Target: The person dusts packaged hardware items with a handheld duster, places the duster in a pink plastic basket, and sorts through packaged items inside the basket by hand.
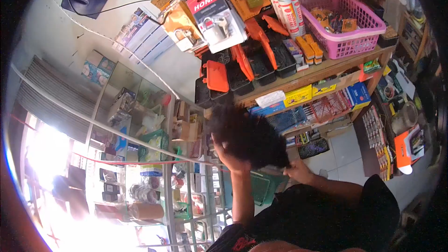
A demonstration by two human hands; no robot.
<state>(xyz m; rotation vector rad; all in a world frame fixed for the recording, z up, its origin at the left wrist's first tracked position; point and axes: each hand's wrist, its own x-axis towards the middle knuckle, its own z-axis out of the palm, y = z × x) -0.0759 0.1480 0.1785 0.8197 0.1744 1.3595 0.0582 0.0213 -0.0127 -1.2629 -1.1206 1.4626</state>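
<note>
Black bushy duster (254, 140), seemingly feathered, aloft before the front edge of the brown wooden desk (343, 66), near its left corner. Right hand (299, 171) pinches its end; left hand (233, 159) against its side, closure hidden, can't tell. Step: likely two-handed handling; next move calls for steady hold.

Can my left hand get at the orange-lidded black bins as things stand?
Probably not straight away: your left hand is against the dark fluffy bundle, which seems to lie between it and the orange-lidded black bins.
</note>
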